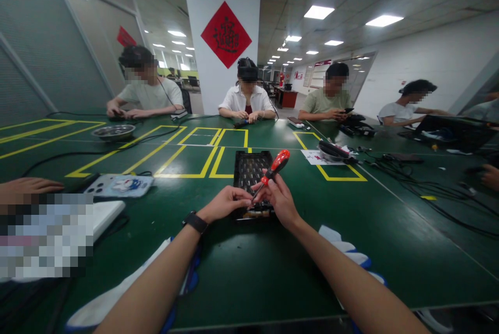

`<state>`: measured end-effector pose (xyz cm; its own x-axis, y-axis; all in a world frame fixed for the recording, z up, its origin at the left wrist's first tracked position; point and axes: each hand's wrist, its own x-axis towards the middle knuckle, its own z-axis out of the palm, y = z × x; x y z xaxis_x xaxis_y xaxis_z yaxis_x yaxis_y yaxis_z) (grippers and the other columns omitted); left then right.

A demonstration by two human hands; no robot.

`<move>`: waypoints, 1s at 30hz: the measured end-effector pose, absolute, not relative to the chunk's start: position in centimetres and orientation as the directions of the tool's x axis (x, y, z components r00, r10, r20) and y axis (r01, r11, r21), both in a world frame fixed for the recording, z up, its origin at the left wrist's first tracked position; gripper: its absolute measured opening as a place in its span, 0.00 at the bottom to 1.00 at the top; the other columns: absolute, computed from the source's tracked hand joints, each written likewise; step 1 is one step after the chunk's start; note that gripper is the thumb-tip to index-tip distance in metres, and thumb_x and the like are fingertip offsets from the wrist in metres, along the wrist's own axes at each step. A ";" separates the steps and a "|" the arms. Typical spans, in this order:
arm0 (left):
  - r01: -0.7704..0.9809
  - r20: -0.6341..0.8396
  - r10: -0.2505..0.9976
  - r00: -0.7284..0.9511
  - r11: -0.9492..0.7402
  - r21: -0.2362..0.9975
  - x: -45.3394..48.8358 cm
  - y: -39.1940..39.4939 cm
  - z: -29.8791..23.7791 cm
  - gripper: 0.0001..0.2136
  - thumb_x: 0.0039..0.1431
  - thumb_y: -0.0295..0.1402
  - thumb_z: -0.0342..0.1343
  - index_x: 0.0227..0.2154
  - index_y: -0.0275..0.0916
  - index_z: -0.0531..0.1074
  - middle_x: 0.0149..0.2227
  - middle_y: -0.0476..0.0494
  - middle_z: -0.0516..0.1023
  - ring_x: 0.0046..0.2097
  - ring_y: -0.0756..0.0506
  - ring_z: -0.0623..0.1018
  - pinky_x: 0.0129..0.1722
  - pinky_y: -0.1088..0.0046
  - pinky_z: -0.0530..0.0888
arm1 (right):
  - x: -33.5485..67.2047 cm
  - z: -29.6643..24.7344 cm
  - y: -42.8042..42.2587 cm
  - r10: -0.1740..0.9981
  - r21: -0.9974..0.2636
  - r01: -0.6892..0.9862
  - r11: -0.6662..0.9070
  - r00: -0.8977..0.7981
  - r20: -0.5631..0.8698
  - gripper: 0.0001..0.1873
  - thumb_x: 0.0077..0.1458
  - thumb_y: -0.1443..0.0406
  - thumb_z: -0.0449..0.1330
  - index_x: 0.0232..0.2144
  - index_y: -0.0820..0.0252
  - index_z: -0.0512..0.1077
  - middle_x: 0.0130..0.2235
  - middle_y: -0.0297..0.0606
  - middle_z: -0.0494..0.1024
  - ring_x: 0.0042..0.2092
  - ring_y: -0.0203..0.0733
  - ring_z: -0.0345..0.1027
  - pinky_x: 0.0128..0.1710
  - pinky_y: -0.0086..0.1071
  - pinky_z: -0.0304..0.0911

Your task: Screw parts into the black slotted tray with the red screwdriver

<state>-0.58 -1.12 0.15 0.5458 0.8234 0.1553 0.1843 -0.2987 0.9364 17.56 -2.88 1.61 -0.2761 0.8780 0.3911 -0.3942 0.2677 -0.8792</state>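
A red and black screwdriver [277, 163] is in my right hand [284, 200], tilted with its handle up to the right and its shaft pointing down to the left. The fingers of my left hand [226, 204] are pinched together at the shaft's lower end. Whatever lies between those fingertips is too small to make out. Beneath both hands lies an open black case [244, 159] with rows of small metal bits in it. My hands cover part of its lower half.
White and blue gloves [128, 284] lie under my left forearm, with another glove [345, 245] by my right. A phone [120, 185], metal bowl [114, 132] and cables [405, 178] are on the green table [218, 251]. Several people sit opposite; a co-worker's hand [31, 187] rests at left.
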 end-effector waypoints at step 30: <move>0.121 0.126 0.794 0.595 -0.243 0.962 -0.8 -1.1 0.4 0.14 0.51 0.37 0.56 0.37 0.32 0.72 0.32 0.42 0.77 0.34 0.49 0.74 0.36 0.73 0.68 | 17.7 1.2 -2.5 0.898 -0.875 -0.416 0.248 -0.240 0.369 0.20 0.55 0.59 0.51 0.50 0.55 0.58 0.33 0.36 0.75 0.26 0.33 0.68 0.30 0.32 0.64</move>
